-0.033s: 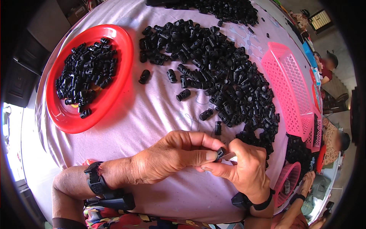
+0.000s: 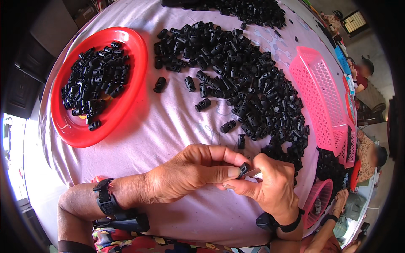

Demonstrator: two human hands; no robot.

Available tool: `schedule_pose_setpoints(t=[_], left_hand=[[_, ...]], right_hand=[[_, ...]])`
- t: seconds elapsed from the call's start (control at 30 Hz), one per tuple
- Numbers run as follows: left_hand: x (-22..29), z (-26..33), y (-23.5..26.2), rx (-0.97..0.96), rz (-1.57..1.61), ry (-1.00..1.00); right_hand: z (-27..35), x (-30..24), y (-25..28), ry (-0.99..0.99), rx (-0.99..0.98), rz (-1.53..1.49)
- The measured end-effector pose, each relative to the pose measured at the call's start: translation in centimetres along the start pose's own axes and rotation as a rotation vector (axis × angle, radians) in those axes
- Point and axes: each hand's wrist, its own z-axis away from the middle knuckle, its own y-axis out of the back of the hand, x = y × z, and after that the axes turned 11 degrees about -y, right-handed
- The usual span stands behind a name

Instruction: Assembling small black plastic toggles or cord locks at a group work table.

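Note:
Between thumb and forefinger, my left hand (image 2: 181, 173) pinches a small black plastic cord lock (image 2: 244, 168). My right hand (image 2: 272, 185) is closed round a small metal blade (image 2: 253, 172), its thin shiny tip touching or almost touching the cord lock; the rest of the blade is hidden in my fingers. Beyond my hands spreads a big pile of black cord locks (image 2: 240, 80), with several loose ones along its near edge. At the left, a red oval plate (image 2: 131, 90) carries a smaller heap of the same pieces (image 2: 96, 80).
A pale pink cloth (image 2: 168, 126) covers the table. Pink perforated baskets (image 2: 316, 92) stand on the right, and a round pink basket (image 2: 319, 200) sits nearer. Another dark heap (image 2: 249, 10) lies at the far edge. Other people work along the right, one person's forearm (image 2: 331, 215) close by.

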Motion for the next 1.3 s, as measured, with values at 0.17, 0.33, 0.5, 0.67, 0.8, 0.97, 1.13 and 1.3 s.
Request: schedule_pose_setpoints(t=[0.17,0.33,0.5,0.67,0.8,0.97,1.13,1.3], left_hand=[[-0.18,0.03,0.12,-0.003,0.003,-0.009],[0.01,-0.02,-0.15,-0.003,-0.005,-0.009],[-0.73,-0.09,0.20,-0.039,-0.027,-0.083],[-0.80,-0.16,0.13,-0.045,-0.015,-0.091],[-0.44,0.03,0.10,-0.053,-0.026,-0.074],[-0.44,0.15,0.09,-0.059,-0.009,-0.068],[-0.26,0.01,-0.12,-0.038,-0.019,-0.031],[-0.58,0.05,0.07,-0.038,0.041,-0.045]], right_hand=[[-0.17,-0.30,-0.01,0.002,0.004,-0.020],[-0.11,-0.10,0.09,0.007,-0.005,-0.015],[-0.10,-0.02,-0.11,0.023,0.002,-0.014],[-0.11,-0.05,-0.14,0.032,0.018,0.023],[-0.17,-0.16,-0.09,0.011,0.021,-0.013],[-0.20,-0.15,0.12,-0.006,-0.026,-0.034],[-0.03,-0.01,0.09,-0.008,-0.050,-0.017],[-0.05,-0.05,-0.18,0.050,-0.006,-0.026]])
